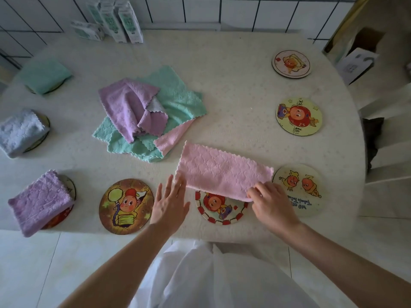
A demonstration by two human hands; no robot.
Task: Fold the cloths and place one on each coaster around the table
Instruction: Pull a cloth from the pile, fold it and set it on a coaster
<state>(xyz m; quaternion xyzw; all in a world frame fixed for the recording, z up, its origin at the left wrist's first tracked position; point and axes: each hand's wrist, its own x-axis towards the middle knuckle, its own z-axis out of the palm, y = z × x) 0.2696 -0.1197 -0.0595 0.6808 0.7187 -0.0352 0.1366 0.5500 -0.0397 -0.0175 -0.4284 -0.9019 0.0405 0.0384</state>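
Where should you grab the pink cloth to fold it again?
Probably at its right short end, where the right hand already pinches the near corner. The pink scalloped cloth lies flat as a long strip on the white table, so coming from the right and carrying that end over to the left end, beside the flat left hand, would halve it.

- Pale tabletop, rounded on the right.
- Eight round coasters near its edges; three on the left carry folded cloths.
- Loose cloth pile at the centre.
- Folded pink cloth near the front.
- Cartons at the back.
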